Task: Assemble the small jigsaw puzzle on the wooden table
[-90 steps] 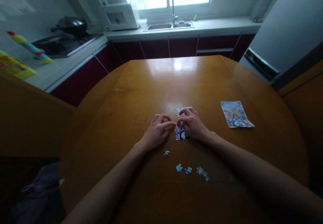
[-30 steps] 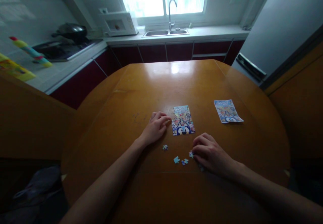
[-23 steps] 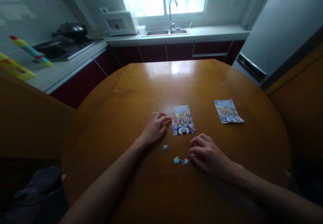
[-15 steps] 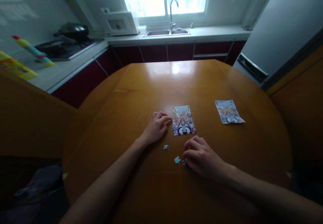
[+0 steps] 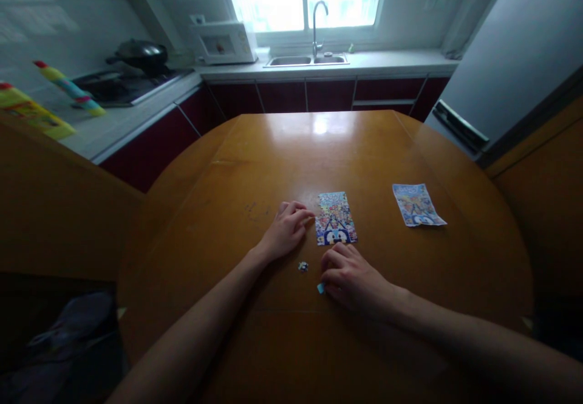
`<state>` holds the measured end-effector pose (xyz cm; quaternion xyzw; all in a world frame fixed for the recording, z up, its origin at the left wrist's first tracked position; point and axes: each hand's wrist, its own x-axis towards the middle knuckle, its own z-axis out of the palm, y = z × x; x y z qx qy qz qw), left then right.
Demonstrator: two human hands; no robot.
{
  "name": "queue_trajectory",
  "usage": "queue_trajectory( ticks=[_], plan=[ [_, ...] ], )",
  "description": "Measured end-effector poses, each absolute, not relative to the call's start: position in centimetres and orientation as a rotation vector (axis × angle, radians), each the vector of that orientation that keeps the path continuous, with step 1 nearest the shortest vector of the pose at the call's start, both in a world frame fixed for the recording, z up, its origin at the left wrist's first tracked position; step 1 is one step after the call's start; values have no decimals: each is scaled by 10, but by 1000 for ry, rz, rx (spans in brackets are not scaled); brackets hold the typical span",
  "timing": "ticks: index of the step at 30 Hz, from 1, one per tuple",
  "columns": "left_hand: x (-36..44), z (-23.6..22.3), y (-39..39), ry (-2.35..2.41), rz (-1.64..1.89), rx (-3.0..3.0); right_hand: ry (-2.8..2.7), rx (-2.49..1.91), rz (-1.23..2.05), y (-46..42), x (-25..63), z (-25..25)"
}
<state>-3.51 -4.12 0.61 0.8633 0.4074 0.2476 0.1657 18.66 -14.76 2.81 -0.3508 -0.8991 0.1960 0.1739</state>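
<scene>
A nearly whole jigsaw puzzle lies flat on the wooden table, showing a crowd of small figures above a blue cartoon dog's face. My left hand rests at its left edge, fingers apart, with the index fingertip at the border. Below the puzzle, my right hand is curled with thumb and fingers closed on a light blue puzzle piece, partly covered by the fingers. A small dark-and-white puzzle piece lies loose between the two hands. The dark blue piece is hidden by my right hand.
A creased picture sheet with the same design lies on the right of the wooden table. Beyond stand a counter with a sink, a microwave, and a stove with a wok. A fridge is at right.
My right hand has moved left over the loose pieces, now covering the dark blue one and part of the light blue one. My left hand stays at the puzzle's edge. The view shifts slightly.
</scene>
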Motion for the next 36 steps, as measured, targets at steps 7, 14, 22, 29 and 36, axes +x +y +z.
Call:
queue_trajectory(
  ticks=[7,14,22,29,36],
  plan=[
    [-36,4,-40,1167,703,2460,-2519,-1018,495,-131,169,31],
    [-35,5,-40,1158,707,2449,-2570,-1171,317,-120,146,29],
    [-35,4,-40,1142,716,2447,-2509,-1084,422,-116,152,30],
    [-35,6,-41,1157,718,2444,-2455,-1256,376,-128,151,29],
    [-35,6,-41,1157,713,2450,-2439,-1287,380,-131,147,24]
  ],
)
